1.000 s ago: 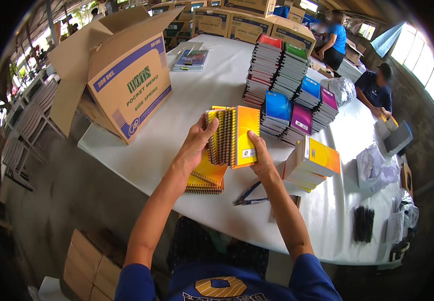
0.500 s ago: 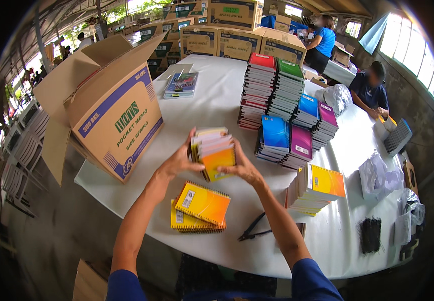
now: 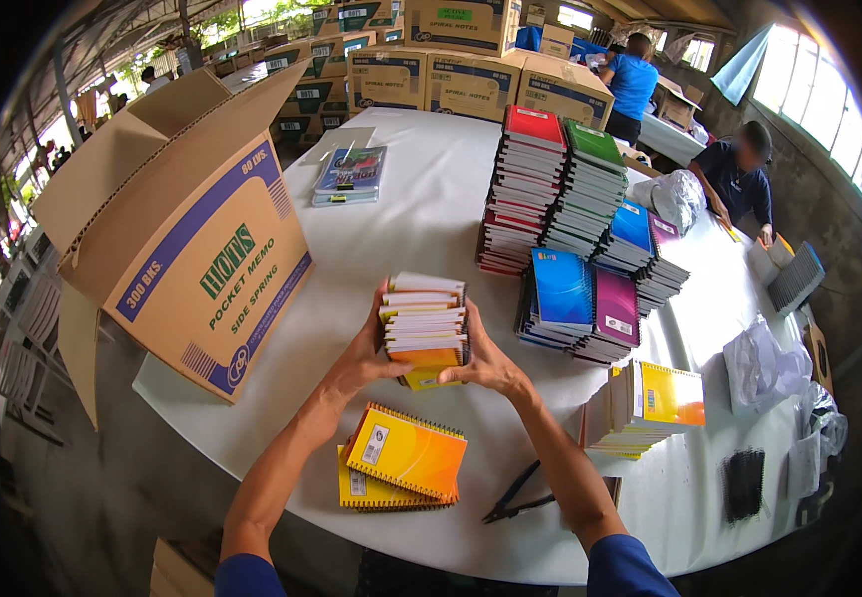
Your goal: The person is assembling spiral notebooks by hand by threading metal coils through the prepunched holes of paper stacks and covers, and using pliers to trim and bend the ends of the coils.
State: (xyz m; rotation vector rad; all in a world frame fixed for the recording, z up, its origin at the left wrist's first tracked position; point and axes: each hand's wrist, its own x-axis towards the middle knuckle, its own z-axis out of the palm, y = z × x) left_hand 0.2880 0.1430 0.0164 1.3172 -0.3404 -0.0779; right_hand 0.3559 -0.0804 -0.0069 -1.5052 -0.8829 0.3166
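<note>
Right now both hands have hold of one bundle of yellow-orange notebooks (image 3: pixel 423 323), lifted in front of the person over the white table (image 3: pixel 401 179). The left hand (image 3: pixel 356 358) is partly curled round its left side, thumb against the near face; the right hand (image 3: pixel 492 360) grips the opposite side in the same way — its thumb also on the near face. Pale page edges show on the bundle's upper side.

Nearer the person, a few spiral notebooks (image 3: pixel 407 453) lie in a low, skewed pile, with a dark-handled tool (image 3: pixel 515 495) just beside the right forearm. A yellow notebook stack (image 3: pixel 655 398) stands to the right, and beyond it rise red, green, blue and purple notebook stacks (image 3: pixel 562 289). On the left sits a large carton (image 3: pixel 212 269) — flaps open, tilted in view.
</note>
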